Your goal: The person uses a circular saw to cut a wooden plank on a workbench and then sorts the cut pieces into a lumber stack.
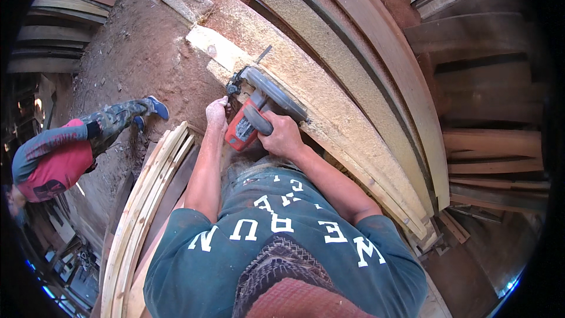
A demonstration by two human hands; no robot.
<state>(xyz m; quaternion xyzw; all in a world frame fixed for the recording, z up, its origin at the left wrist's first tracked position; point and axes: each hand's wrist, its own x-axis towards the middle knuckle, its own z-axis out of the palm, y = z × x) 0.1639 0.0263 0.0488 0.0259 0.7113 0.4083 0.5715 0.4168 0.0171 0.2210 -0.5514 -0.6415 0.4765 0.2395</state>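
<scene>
One likely heavy circular saw (257, 100) is best held by the handle (257, 121) the right hand (283, 136) grasps, the left hand's (216, 112) hold unclear.

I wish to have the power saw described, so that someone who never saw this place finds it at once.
Begin with the long, dust-covered planks curving through the middle of the picture. At their edge nearest the wearer's body, look between the left hand and right hand: there is the power saw. Its red casing and dark grey handle set it apart from the pale wood.
</scene>
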